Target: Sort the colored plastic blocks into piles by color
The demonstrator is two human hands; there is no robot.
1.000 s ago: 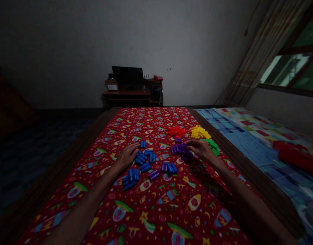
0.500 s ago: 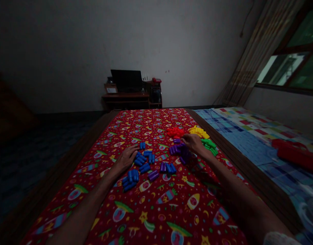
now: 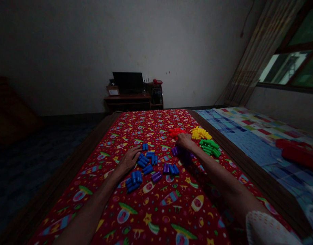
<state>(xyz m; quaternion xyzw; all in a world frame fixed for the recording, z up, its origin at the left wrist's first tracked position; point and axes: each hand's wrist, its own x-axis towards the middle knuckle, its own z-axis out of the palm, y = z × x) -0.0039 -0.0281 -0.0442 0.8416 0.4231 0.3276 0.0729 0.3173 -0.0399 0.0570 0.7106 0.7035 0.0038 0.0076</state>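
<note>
Flat on the red patterned cloth (image 3: 161, 211), my left hand (image 3: 130, 157) lies open, its fingertips beside a small pair of blue blocks (image 3: 145, 147). More blue ribbed plastic blocks (image 3: 143, 160) lie loose to its right and below. My right hand (image 3: 184, 140) reaches in at the far right of the cloth, fingers closed in a pinch over a purple block that they mostly hide. Under and in front of that hand is a group of purple blocks (image 3: 174, 151). A purple piece (image 3: 156, 176) lies apart, nearer to me.
Just beyond my right hand is a red pile (image 3: 175, 132), with a yellow pile (image 3: 201, 133) and a green pile (image 3: 209, 147) to its right. A bed with a checked cover (image 3: 238, 136) borders the table on the right. A monitor (image 3: 128, 82) stands on a far desk.
My right hand has moved slightly left, over the spot where a single purple block lay in view. My left hand keeps its place by the blue blocks. The view has shifted slightly.
</note>
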